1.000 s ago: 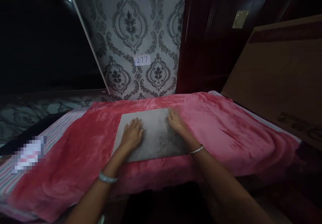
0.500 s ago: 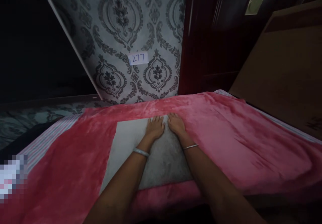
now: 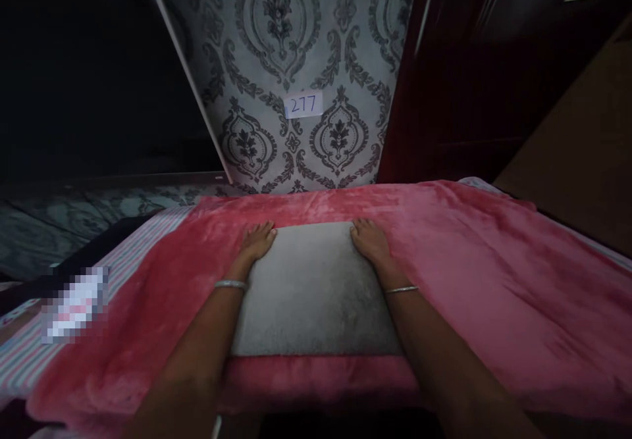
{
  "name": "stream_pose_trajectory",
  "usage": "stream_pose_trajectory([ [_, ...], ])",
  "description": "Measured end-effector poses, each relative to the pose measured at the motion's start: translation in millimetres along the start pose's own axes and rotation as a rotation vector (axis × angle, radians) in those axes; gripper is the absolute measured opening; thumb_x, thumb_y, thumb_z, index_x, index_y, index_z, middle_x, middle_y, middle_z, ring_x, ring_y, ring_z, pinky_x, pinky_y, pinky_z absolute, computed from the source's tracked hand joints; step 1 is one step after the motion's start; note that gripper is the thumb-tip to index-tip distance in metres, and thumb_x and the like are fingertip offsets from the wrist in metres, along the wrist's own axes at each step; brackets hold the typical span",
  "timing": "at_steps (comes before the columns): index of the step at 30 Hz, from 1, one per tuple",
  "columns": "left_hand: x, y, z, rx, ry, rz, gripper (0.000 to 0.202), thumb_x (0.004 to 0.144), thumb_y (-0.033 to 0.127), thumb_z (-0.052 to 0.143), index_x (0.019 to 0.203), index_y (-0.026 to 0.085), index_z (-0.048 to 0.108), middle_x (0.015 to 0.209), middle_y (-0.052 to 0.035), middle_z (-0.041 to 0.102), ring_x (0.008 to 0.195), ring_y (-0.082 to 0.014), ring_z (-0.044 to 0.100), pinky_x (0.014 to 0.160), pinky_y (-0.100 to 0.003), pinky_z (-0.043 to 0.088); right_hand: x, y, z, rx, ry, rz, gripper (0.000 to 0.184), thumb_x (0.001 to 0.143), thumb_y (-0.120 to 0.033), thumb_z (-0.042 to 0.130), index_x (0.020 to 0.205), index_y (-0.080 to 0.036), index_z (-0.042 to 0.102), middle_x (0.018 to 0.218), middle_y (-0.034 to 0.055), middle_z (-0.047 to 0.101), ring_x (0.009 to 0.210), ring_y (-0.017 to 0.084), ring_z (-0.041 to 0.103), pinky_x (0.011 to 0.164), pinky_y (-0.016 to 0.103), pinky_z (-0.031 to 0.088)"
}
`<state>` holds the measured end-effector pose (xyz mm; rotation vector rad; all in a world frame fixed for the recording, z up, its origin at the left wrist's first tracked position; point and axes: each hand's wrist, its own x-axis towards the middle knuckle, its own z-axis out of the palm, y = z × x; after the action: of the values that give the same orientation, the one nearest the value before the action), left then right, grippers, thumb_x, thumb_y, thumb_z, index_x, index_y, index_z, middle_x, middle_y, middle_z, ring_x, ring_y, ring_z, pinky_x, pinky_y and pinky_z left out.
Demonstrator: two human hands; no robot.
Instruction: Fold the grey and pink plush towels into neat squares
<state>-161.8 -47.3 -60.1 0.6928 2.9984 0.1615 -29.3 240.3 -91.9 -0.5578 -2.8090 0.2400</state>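
Observation:
A grey rectangle of soft-looking cloth (image 3: 316,287) lies flat on a red-pink plush blanket (image 3: 459,268). At its far left corner rests my left hand (image 3: 257,240), palm down with the fingers out. My right hand (image 3: 370,238) lies at the far right corner in the same way, fingers stretched forward. Both hands touch the cloth's edges, and neither grips anything that I can see. My forearms cover parts of the cloth's side edges.
Under the blanket a striped sheet (image 3: 133,255) shows at the left. Behind stands a patterned wall with a paper label (image 3: 303,104) reading 277. A dark screen (image 3: 99,83) is at the left, a cardboard-brown panel (image 3: 577,136) at the right.
My left hand has slid left, from near the middle of the far edge to its left corner. My right hand stays at the right corner. The view has shifted left.

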Motion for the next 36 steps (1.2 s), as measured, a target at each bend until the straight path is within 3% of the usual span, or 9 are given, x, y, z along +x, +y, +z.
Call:
stream_pose_trajectory([
  [3,-1.3,-6.0,-5.4,0.011,0.008,-0.037,0.063,0.102,0.041,0.013,0.159,0.021,0.029,0.166,-0.0082,0.025,0.154,-0.0264,0.022,0.123,-0.052,0.022,-2.0,-2.1,-5.4,0.015,-0.019,0.009,0.053,0.103,-0.030,0.026,0.146,-0.013,0.051,0.154,0.0119,0.048,0.142,0.025,0.040,0.114,0.040,0.036],
  [6,-7.7,3.6,-17.4,0.040,0.028,-0.070,0.065,0.100,0.049,0.022,0.157,0.019,0.035,0.166,-0.0138,0.025,0.153,-0.0323,0.025,0.122,-0.059,0.021,-6.3,-5.4,-12.6,0.031,-0.036,0.036,0.052,0.103,-0.031,0.026,0.146,-0.015,0.051,0.155,0.0113,0.047,0.143,0.024,0.039,0.115,0.041,0.035],
  [9,-28.4,29.0,-28.8,0.090,0.113,-0.042,0.066,0.100,0.047,0.028,0.155,0.013,0.036,0.166,-0.0187,0.022,0.154,-0.0347,0.022,0.121,-0.064,0.016,-9.8,-9.3,-21.4,0.048,-0.039,0.053,0.052,0.103,-0.030,0.027,0.148,-0.017,0.050,0.156,0.0108,0.045,0.143,0.024,0.039,0.115,0.042,0.035],
  [12,-65.3,73.2,-27.9,0.107,0.135,0.166,0.061,0.100,0.038,0.029,0.154,0.011,0.037,0.164,-0.0172,0.027,0.154,-0.0294,0.023,0.124,-0.059,0.017,-12.5,-10.7,-33.2,0.069,-0.022,0.061,0.053,0.103,-0.030,0.029,0.152,-0.018,0.044,0.160,0.0098,0.040,0.148,0.025,0.033,0.118,0.046,0.031],
  [17,-129.2,155.0,6.5,0.022,0.106,0.492,0.060,0.099,0.031,0.033,0.157,0.016,0.031,0.166,-0.0118,0.027,0.154,-0.0240,0.023,0.125,-0.054,0.017,-42.4,0.6,-41.2,0.320,0.124,-0.018,0.063,0.093,-0.015,0.031,0.155,-0.014,0.041,0.158,0.0076,0.043,0.148,0.019,0.034,0.122,0.041,0.029],
  [22,-154.2,197.5,47.8,0.027,0.113,0.542,0.063,0.100,0.040,0.032,0.157,0.015,0.031,0.166,-0.0147,0.024,0.156,-0.0281,0.018,0.124,-0.063,0.012,-99.7,15.1,-15.1,0.776,0.187,0.000,0.065,0.091,-0.017,0.026,0.156,-0.012,0.039,0.153,0.0095,0.049,0.138,0.015,0.049,0.113,0.035,0.042],
  [26,-156.6,201.1,57.1,0.050,0.120,0.535,0.065,0.101,0.045,0.031,0.158,0.015,0.030,0.166,-0.0151,0.023,0.156,-0.0293,0.017,0.124,-0.064,0.009,-113.2,14.9,-2.8,0.975,0.232,0.060,0.065,0.092,-0.018,0.024,0.156,-0.013,0.038,0.149,0.0121,0.053,0.133,0.017,0.055,0.109,0.040,0.046],
  [29,-160.7,190.2,51.8,0.054,0.116,0.504,0.066,0.100,0.051,0.034,0.159,0.021,0.031,0.167,-0.0142,0.020,0.156,-0.0300,0.016,0.124,-0.062,0.010,-110.7,12.6,-4.4,0.942,0.226,0.050,0.063,0.093,-0.021,0.025,0.152,-0.010,0.044,0.151,0.0121,0.051,0.137,0.016,0.051,0.114,0.036,0.041],
  [36,-184.8,111.7,37.6,0.105,0.103,0.211,0.064,0.099,0.056,0.035,0.158,0.031,0.032,0.169,-0.0112,0.017,0.156,-0.0352,0.012,0.123,-0.063,0.015,-113.3,14.5,-6.9,0.775,0.212,0.016,0.060,0.094,-0.022,0.026,0.149,-0.014,0.050,0.150,0.0083,0.053,0.139,0.016,0.048,0.118,0.039,0.036],
])
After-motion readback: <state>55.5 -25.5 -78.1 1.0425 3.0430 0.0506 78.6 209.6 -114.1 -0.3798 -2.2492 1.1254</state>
